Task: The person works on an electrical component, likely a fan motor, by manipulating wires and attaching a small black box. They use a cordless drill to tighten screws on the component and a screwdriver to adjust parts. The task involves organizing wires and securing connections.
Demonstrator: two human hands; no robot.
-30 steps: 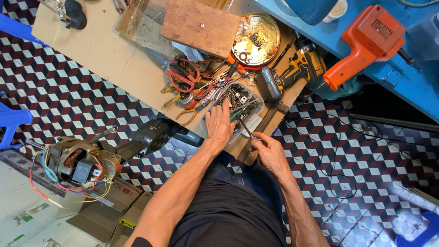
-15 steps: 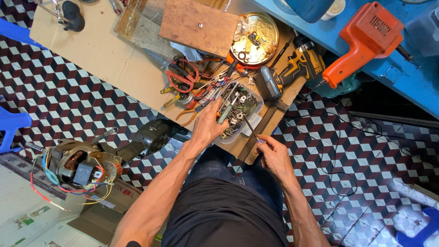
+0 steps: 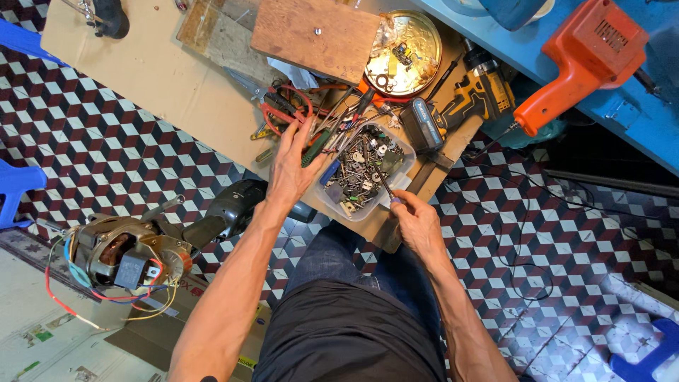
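Clear plastic tray (image 3: 407, 152) of small metal parts seems light and flexible, best gripped at its rim; left hand (image 3: 293, 166) spreads its fingers wide beside it, right hand (image 3: 417, 223) pinches a thin screwdriver (image 3: 378, 177).

1. Left hand (image 3: 291, 164) and right hand (image 3: 417, 226) are bare, without gloves, rings or a watch
2. Both forearms are uncovered, no sleeves showing
3. A dark, black-looking shirt covers the torso
4. Dark blue jeans cover the legs
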